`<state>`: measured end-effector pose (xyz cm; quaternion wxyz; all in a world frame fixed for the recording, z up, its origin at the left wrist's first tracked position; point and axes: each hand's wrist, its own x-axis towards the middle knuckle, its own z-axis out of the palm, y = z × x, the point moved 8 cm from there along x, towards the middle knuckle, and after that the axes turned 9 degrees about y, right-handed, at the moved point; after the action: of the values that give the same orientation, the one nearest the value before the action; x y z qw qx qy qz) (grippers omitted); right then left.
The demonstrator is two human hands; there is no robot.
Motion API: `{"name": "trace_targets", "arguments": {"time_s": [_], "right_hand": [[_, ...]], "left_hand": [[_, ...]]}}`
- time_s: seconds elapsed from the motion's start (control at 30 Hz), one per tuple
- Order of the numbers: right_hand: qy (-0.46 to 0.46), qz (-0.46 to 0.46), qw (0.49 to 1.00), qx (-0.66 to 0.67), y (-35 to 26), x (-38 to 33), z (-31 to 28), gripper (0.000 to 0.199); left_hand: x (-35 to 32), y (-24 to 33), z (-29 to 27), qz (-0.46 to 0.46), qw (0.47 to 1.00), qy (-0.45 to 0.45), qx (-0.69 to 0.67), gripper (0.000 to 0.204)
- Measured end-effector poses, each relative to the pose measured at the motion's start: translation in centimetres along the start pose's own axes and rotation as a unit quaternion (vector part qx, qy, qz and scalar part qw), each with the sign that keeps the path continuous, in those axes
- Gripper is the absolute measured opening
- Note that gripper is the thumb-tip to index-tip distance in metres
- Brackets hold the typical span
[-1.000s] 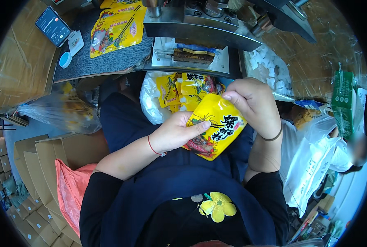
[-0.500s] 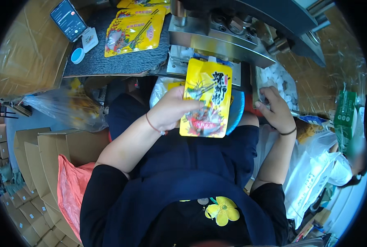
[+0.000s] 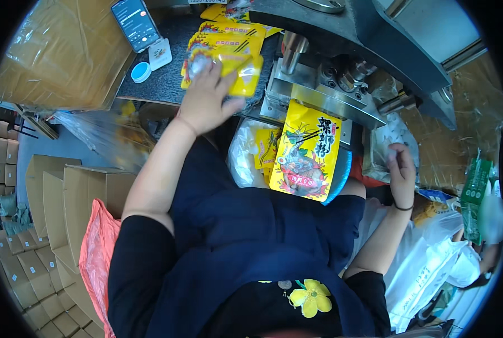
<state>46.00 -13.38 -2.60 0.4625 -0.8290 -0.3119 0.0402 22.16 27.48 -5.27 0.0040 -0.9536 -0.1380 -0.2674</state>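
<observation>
One yellow pouch (image 3: 306, 152) in sealer (image 3: 324, 93), left hand (image 3: 206, 98) on pouches (image 3: 220, 53)

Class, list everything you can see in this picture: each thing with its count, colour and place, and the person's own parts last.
Hanging pouch: one, yellow, top edge in the machine.
Pouch pile: several, yellow, on the dark mat.
Machine: one, grey metal, top centre.
Phone: one, lit screen, top left.
Cap: one, blue and white, below the phone.
Cartons: many, brown, left.
Bag: one, orange-red, lower left.
Left hand: on the pouch pile.
Right hand: empty, right of the hanging pouch.
</observation>
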Motion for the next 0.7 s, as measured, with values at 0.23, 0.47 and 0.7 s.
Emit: {"name": "trace_targets", "arguments": {"time_s": [0.23, 0.47, 0.7], "right_hand": [[0.076, -0.166, 0.979, -0.094, -10.6, -2.6, 5.4, 0.02], [-0.018, -0.238, 0.969, 0.066, -17.7, -1.5, 10.2, 0.016], [-0.157, -0.195, 0.968, -0.002, -15.2, -1.7, 10.1, 0.022]], "left_hand": [[-6.9, 2.5, -2.2, -0.331, 0.756, 0.023, -0.564, 0.026], [-6.1, 12.8, -1.0, -0.228, 0.768, -0.149, -0.579, 0.014], [-7.7, 19.2, 0.5, -0.254, 0.531, -0.298, -0.751, 0.029]]}}
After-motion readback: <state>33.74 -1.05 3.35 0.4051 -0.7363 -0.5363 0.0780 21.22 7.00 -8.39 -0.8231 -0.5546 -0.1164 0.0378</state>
